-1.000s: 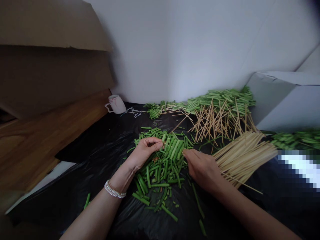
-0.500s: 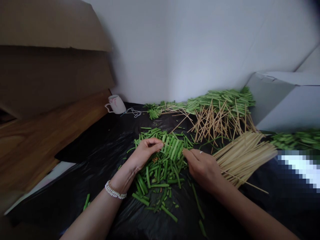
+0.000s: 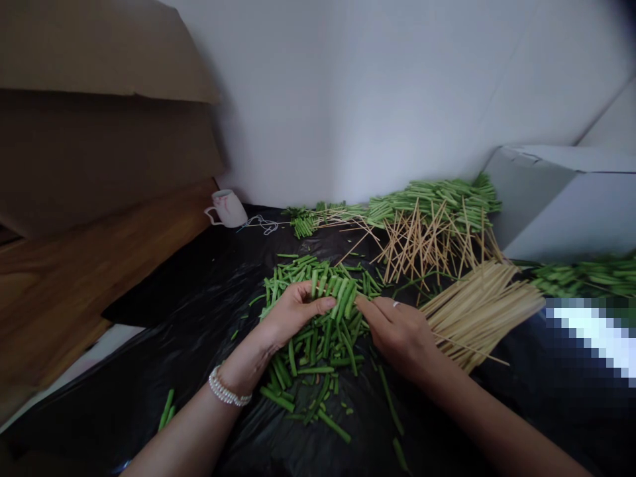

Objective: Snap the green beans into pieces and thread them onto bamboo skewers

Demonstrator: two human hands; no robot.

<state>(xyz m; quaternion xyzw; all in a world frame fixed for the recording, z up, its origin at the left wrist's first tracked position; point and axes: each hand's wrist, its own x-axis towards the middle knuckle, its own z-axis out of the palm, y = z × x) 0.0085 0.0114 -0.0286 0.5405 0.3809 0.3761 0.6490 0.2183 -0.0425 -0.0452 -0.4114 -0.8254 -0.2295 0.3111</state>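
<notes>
- Your left hand is pinched narrow, thumb in front, on a row of green stem pieces threaded side by side on a stick.
- Your right hand is closed on the stick's other end, fingertips just beside the last piece.
- That row sits directly over the heap of cut stems, the hub for these clock directions.
- At 3 o'clock, the bare stick bundle lies just beside your right hand, making that side tight; whether they touch, you cannot tell.
- At 1 o'clock, the filled skewers lie against the wall, tan ends pointing your way.
- At 10 to 11 o'clock, a stretch of black sheet separates the heap from the mug.
- At 9 o'clock, the sheet's edge meets a wooden surface, well apart from your left hand.
</notes>
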